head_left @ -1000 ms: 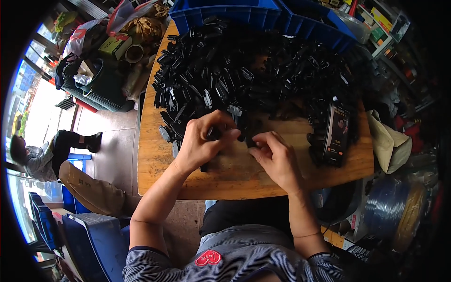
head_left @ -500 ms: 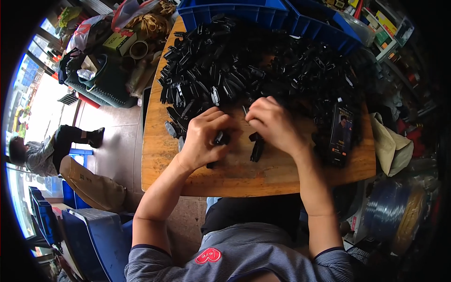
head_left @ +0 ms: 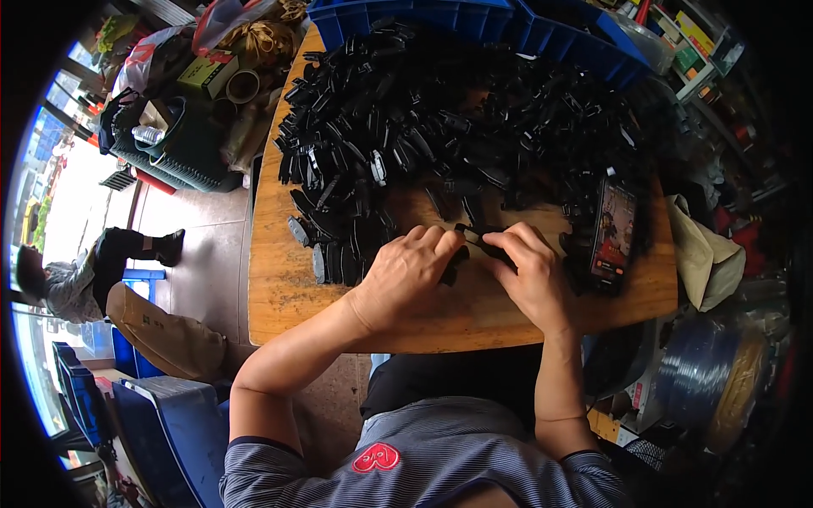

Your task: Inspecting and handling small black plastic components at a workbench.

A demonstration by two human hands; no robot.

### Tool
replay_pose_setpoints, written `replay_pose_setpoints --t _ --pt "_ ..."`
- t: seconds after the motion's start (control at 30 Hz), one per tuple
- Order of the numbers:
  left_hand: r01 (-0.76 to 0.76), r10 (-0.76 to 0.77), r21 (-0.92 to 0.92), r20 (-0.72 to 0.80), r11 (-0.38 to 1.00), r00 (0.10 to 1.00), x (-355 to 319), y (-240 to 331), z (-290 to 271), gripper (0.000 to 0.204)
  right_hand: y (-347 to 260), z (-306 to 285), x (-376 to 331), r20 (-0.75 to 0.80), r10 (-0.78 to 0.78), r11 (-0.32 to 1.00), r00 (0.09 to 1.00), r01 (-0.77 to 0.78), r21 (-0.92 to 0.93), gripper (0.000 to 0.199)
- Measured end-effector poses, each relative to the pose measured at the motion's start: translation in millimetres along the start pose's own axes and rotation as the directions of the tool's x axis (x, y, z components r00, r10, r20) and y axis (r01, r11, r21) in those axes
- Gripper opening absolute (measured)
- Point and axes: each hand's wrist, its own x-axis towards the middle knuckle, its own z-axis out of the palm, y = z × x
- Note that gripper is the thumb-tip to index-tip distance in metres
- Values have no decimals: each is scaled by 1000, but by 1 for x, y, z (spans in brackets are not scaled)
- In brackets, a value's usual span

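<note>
My left hand (head_left: 408,273) and my right hand (head_left: 535,275) are close together above the near middle of a wooden table (head_left: 288,309). Between their fingertips is a small black plastic piece (head_left: 478,242), pinched by my right thumb and fingers. My left fingers are curled down at its other end, and a dark part shows just below them; the left hand's underside is hidden. Beyond both hands spreads a heap of black plastic parts (head_left: 406,135). Some of these parts (head_left: 343,261) stand in a row left of my left hand.
Blue bins (head_left: 415,19) line the table's far edge. A lit phone (head_left: 613,233) leans on parts at the right. Beige cloth (head_left: 707,254) hangs past the right edge, near wrapped spools (head_left: 707,381). On the left, a person (head_left: 76,275) is near a dark green basket (head_left: 182,157).
My hands have come nearer each other, the left moving right and toward me, the right moving slightly right and toward me. They now meet at the black piece. The phone's picture differs.
</note>
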Motion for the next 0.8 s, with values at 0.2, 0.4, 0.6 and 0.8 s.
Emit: replay_pose_setpoints --t 0.2,0.4,0.6,0.8 --pt "46 -102 -491 -89 870 991 3 -12 -5 40 4 -4 -1 -232 -25 989 972 58 134 18" --pt "43 -26 -543 38 838 999 0 -6 -17 33 -26 1 -7 36 169 545 985 -124 829 24" --pt "-152 89 -554 -140 819 986 -1 -5 -12 35 -26 14 -12 140 276 129 951 -181 975 23" --pt "-233 174 -452 -169 861 970 -1 -7 -15 34 -25 18 -13 165 230 83 959 -188 979 22"
